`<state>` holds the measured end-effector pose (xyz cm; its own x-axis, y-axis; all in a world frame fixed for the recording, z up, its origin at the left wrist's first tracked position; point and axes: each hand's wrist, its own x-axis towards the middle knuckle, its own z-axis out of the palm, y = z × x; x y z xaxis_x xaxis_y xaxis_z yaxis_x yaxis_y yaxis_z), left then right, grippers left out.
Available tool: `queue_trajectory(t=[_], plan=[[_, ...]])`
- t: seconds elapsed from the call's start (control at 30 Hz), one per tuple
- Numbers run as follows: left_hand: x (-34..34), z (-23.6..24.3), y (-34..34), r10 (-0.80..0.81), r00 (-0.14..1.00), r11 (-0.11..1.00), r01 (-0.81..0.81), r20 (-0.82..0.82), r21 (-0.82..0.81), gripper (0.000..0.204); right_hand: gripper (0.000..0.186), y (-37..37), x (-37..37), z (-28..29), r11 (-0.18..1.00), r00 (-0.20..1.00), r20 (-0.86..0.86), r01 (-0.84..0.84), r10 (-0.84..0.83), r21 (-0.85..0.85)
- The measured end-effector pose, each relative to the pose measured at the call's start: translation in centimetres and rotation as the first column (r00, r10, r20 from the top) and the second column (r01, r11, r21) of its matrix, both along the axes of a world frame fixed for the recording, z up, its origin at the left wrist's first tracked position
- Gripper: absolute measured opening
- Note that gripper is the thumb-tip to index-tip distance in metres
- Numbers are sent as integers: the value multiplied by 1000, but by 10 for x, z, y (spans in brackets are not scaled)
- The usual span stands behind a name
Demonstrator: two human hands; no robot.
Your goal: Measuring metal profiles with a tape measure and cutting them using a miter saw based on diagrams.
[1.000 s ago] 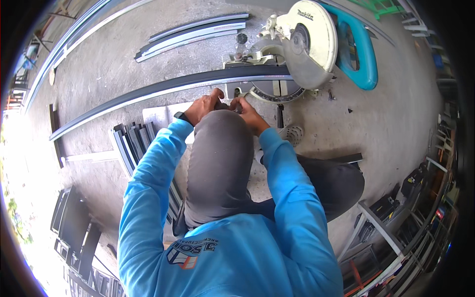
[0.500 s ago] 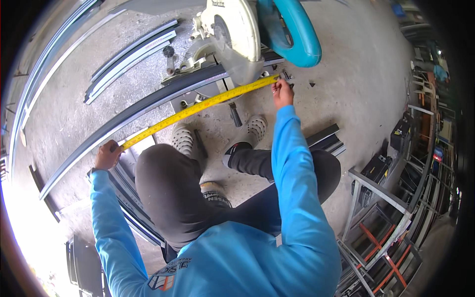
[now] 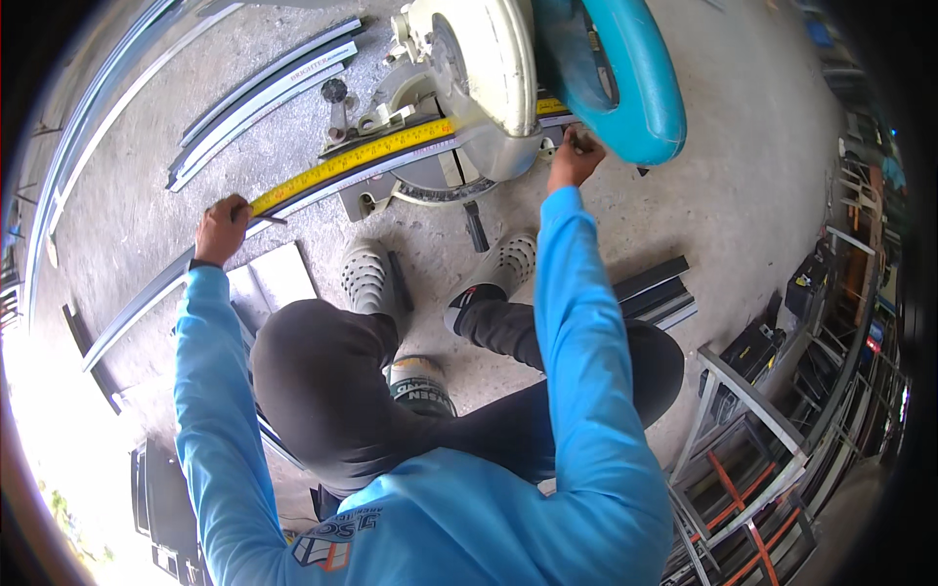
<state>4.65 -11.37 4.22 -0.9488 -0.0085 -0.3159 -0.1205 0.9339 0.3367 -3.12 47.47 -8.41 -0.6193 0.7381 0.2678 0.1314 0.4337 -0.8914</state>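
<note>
My left hand (image 3: 223,231) is closed on the yellow tape measure (image 3: 357,158) at its left end. A thin dark stick (image 3: 274,221) pokes out beside those fingers. The tape lies along a long grey metal profile (image 3: 147,301), which rests across the base of a mitre saw (image 3: 493,73). The saw's blade guard hides part of the tape, which shows again on its right. Below the saw's teal handle (image 3: 657,93), my right hand (image 3: 576,156) has its fingers curled at the right end of the profile; what they grip is hidden.
More metal profiles (image 3: 269,93) lie on the floor at the far left. Short dark profile pieces (image 3: 655,291) are beside my right knee. My feet (image 3: 369,278) stand just before the saw. A metal frame rack (image 3: 757,400) and black cases (image 3: 738,356) fill the right side.
Both hands have moved forward, bringing the tape from above my knees onto the profile at the saw. The right hand has gone under the saw handle. The view has shifted slightly.
</note>
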Motion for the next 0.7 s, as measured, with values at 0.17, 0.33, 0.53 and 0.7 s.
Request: queue_trajectory(t=[0.17, 0.33, 0.53, 0.7], plan=[[-14, -2, -3, -40, 999, 998, 40, 0, -58, 22, 35, -84, 98, -10, 778, 998, 60, 32, 8, -627], [-7, 3, -2, 23, 992, 992, -7, 126, -124, 24, 32, -173, 141, 20, 822, 952, 143, -150, 270, -550], [0, 5, 5, -3, 981, 980, 41, 194, -194, 25, 32, -260, 127, 57, 503, 520, 12, -821, 854, -271], [-4, 4, 5, 0, 967, 986, 43, 256, -162, 25, 32, -297, 102, 53, 329, 323, 95, -943, 941, -50]])
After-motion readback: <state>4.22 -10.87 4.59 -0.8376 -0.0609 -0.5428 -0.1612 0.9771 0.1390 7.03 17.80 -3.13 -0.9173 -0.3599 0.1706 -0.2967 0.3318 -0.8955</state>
